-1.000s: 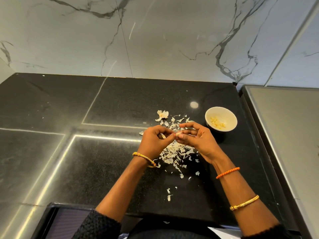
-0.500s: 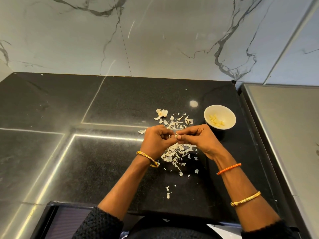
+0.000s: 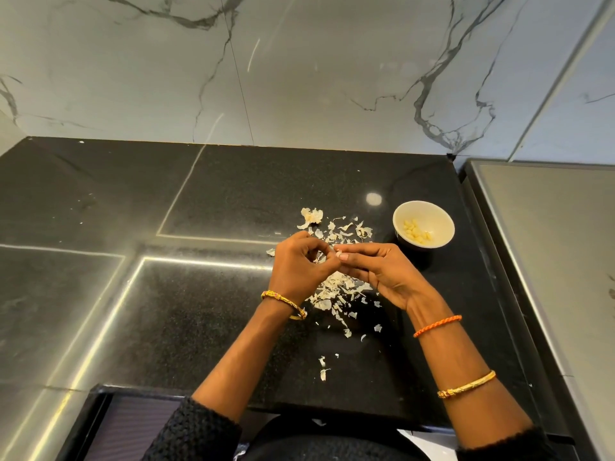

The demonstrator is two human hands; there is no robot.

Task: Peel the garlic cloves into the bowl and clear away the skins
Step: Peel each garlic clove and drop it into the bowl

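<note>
Head view: both hands, left hand (image 3: 299,264) and right hand (image 3: 382,271), still pinching one garlic clove (image 3: 338,253), now lower over skins (image 3: 336,291).

Two bare forearms are seen, with sleeves (image 3: 196,427) of black knitted wool pushed up near the elbows. A thin gold bangle (image 3: 284,302) is worn at the wrist of the left hand (image 3: 299,267). An orange twisted cord (image 3: 436,326) is tied at the wrist of the right hand (image 3: 382,271). A second gold bangle (image 3: 466,384) is worn farther up that arm.
</note>
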